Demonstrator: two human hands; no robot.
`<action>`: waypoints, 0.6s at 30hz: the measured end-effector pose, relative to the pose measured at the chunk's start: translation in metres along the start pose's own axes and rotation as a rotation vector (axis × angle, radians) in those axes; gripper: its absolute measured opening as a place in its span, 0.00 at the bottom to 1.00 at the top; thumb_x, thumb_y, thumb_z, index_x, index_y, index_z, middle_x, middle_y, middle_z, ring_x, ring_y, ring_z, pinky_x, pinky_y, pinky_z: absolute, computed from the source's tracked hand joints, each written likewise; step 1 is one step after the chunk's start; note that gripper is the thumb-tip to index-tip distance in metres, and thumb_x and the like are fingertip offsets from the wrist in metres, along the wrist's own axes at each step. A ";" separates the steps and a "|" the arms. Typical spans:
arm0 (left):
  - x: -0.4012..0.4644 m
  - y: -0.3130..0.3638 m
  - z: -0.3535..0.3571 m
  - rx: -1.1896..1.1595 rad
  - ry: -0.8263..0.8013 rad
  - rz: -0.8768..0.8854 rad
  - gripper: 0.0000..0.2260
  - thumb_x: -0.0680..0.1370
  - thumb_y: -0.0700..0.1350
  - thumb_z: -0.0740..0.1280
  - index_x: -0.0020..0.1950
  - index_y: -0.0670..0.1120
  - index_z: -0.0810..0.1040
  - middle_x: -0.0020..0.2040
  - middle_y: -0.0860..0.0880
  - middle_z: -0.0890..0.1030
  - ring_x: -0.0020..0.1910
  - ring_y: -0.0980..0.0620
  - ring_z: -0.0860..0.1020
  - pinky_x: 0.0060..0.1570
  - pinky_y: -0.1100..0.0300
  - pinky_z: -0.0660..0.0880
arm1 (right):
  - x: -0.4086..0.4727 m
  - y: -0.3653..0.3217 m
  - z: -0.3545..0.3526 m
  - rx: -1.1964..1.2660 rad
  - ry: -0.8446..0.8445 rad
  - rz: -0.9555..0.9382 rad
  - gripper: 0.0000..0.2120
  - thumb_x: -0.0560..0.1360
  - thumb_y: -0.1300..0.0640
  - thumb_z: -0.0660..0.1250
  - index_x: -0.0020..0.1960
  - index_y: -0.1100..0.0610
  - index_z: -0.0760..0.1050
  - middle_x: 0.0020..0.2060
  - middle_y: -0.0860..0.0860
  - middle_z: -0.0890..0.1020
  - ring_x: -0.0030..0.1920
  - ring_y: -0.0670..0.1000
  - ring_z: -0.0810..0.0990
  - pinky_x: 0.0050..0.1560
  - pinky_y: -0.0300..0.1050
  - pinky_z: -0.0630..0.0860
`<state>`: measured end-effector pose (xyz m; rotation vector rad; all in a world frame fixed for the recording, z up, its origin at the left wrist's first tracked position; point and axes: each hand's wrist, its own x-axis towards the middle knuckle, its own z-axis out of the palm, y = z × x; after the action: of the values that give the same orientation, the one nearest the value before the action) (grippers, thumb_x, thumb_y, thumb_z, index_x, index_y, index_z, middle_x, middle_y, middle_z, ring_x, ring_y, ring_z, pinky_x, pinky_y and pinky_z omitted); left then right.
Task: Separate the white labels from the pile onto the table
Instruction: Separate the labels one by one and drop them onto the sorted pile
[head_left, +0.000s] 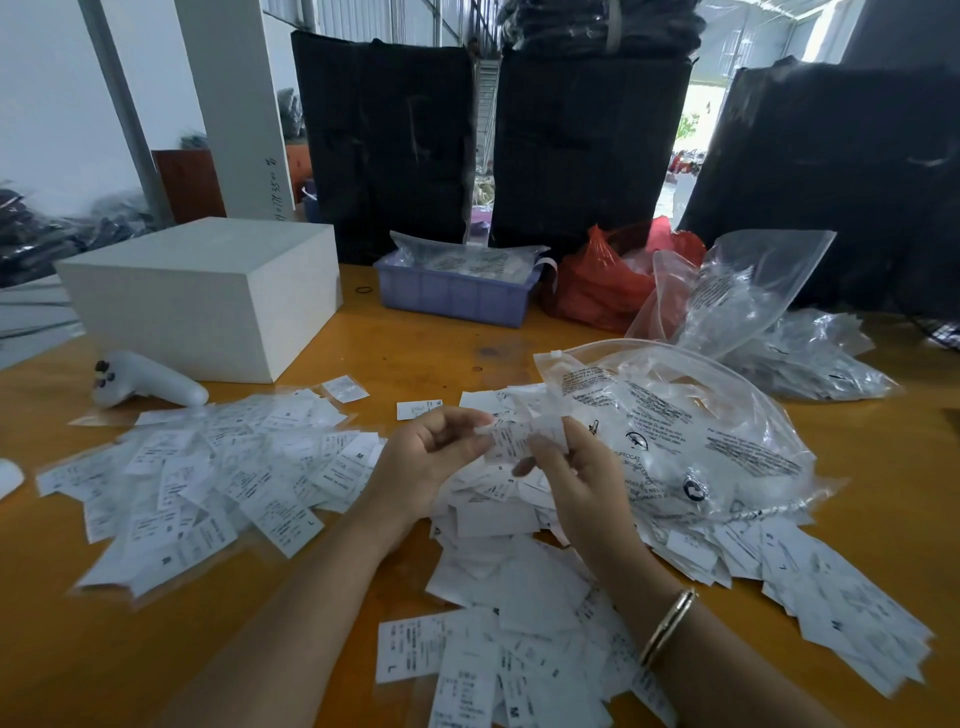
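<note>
A big pile of white printed labels (519, 597) covers the middle and right of the orange table (405, 343). A second spread of white labels (208, 478) lies to the left. Both hands are raised just above the pile's far end. My left hand (421, 462) and my right hand (576, 483) together pinch a small bunch of white labels (514, 439) between their fingertips. The right wrist wears a gold bangle.
A clear printed plastic bag (691, 431) lies right of the hands. A white box (208, 296), a white controller (150, 384), a purple tray (452, 296), a red bag (602, 280) and more clear bags (748, 296) stand behind. Black bundles (384, 140) line the back.
</note>
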<state>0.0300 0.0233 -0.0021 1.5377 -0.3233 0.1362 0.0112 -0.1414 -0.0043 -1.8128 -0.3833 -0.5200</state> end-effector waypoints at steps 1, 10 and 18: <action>0.000 -0.001 0.000 0.015 -0.005 0.002 0.12 0.66 0.51 0.71 0.48 0.51 0.81 0.43 0.59 0.84 0.45 0.61 0.82 0.39 0.70 0.76 | 0.000 0.001 -0.001 -0.004 -0.003 0.024 0.10 0.78 0.61 0.61 0.39 0.59 0.75 0.31 0.48 0.81 0.28 0.49 0.73 0.29 0.45 0.68; -0.003 -0.003 0.003 0.119 -0.076 0.013 0.05 0.70 0.46 0.73 0.45 0.51 0.80 0.42 0.57 0.84 0.44 0.59 0.82 0.41 0.70 0.76 | 0.000 0.006 0.003 -0.307 -0.056 -0.001 0.12 0.77 0.58 0.63 0.36 0.58 0.67 0.28 0.52 0.76 0.30 0.53 0.74 0.28 0.48 0.65; -0.003 -0.001 0.002 0.154 0.017 -0.021 0.14 0.66 0.57 0.71 0.50 0.55 0.79 0.41 0.57 0.81 0.44 0.64 0.79 0.38 0.72 0.75 | 0.000 0.003 0.005 -0.164 -0.005 0.000 0.09 0.78 0.56 0.63 0.46 0.41 0.70 0.35 0.36 0.79 0.33 0.41 0.76 0.31 0.34 0.68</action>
<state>0.0270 0.0216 -0.0041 1.6909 -0.2885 0.1607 0.0132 -0.1379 -0.0083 -1.9723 -0.3523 -0.5603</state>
